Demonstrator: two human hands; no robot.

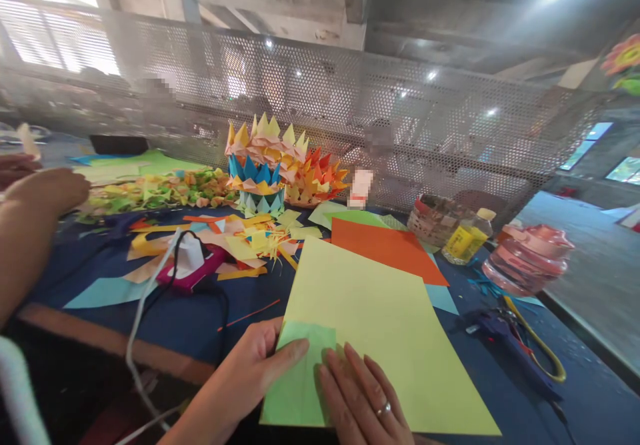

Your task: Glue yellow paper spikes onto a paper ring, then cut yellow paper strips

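A large pale yellow sheet of paper (385, 312) lies at the front of the table. On its lower left part rests a smaller light green piece of paper (300, 398). My left hand (265, 362) pinches both papers at the left edge, thumb on top of the green piece and fingers underneath. My right hand (363, 398), with a ring on one finger, lies flat with its fingers stretched out across the yellow sheet, at the green piece's right edge. Beyond the yellow sheet, an orange sheet (385, 248) overlaps several other coloured papers.
A magenta power strip (193, 268) with cables lies left among paper scraps. Folded paper crowns (267, 158) stand behind. At right are a hot glue gun (515, 348), a pink bottle (525, 258) and a yellow-labelled bottle (467, 238). Another person's arm (30, 232) reaches in at far left.
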